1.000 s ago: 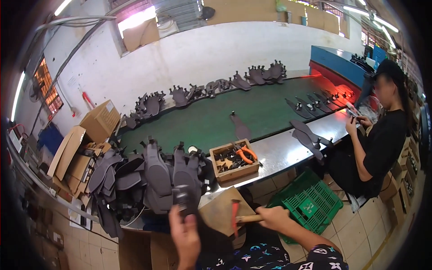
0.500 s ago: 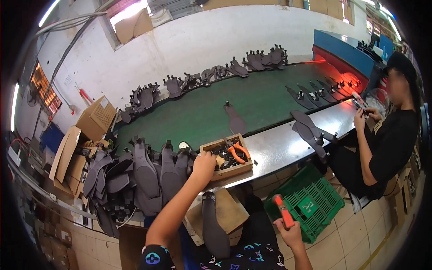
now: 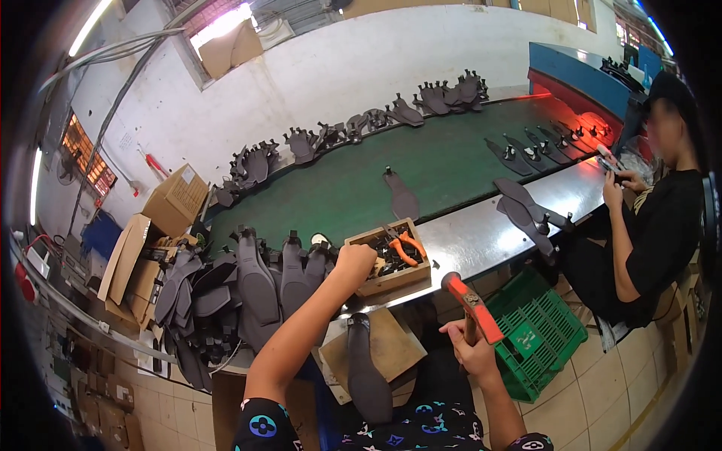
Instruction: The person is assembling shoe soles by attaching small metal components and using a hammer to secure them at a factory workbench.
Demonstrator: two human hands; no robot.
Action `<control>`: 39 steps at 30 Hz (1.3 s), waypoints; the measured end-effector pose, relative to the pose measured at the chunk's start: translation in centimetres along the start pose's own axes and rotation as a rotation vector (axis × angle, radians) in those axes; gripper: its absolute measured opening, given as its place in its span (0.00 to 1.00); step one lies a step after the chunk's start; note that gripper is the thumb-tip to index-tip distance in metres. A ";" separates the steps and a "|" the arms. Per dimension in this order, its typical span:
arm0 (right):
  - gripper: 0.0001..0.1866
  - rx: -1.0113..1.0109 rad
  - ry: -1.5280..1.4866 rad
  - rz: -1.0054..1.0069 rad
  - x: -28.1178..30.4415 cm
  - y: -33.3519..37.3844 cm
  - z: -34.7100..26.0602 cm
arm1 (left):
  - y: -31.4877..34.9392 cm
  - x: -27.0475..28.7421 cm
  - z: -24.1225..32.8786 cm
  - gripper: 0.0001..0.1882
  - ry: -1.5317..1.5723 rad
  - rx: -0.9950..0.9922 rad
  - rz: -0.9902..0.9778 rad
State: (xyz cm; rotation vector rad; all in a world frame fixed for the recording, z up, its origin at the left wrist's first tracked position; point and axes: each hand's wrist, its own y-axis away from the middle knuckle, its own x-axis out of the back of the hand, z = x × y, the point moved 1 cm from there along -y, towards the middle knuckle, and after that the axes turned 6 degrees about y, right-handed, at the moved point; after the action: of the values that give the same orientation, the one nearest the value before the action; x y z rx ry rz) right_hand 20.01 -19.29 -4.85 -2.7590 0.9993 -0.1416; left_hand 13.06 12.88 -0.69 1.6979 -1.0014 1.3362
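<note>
My left hand is at the left side of a wooden box, its fingers curled down over the small black parts inside. The fingertips are hidden, so what they hold cannot be made out. Orange-handled pliers lie in the same box. My right hand grips a hammer with a red head, held up at the right of my lap. Between my arms a dark grey shoe sole leans from a wooden block toward my lap, a small black piece at its far end.
Dark soles are heaped at the left beside open cardboard boxes. A green conveyor belt runs behind, with more soles along its far edge. A green crate stands on the floor at right, near a seated co-worker.
My right hand has raised the hammer and turned its head upward. My left hand has shifted slightly at the box, its fingers now lower inside. The whole view has moved a little.
</note>
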 end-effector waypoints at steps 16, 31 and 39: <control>0.16 0.007 -0.251 -0.323 -6.0 -1.3 -12.6 | 23.1 11.0 9.7 0.09 2.046 0.143 0.584; 0.09 0.004 -0.132 -0.410 -10.1 -0.6 -10.8 | 24.7 2.9 10.0 0.08 2.398 0.247 0.490; 0.12 0.011 -0.022 -0.372 -11.8 -4.9 -3.9 | 17.9 -4.5 4.6 0.17 1.044 0.046 0.728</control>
State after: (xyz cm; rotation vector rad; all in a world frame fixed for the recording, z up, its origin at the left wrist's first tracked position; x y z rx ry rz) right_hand 13.42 -8.66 -0.22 -2.8986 0.4686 -0.1705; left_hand -1.95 1.78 -4.46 0.4080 -0.9218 2.3289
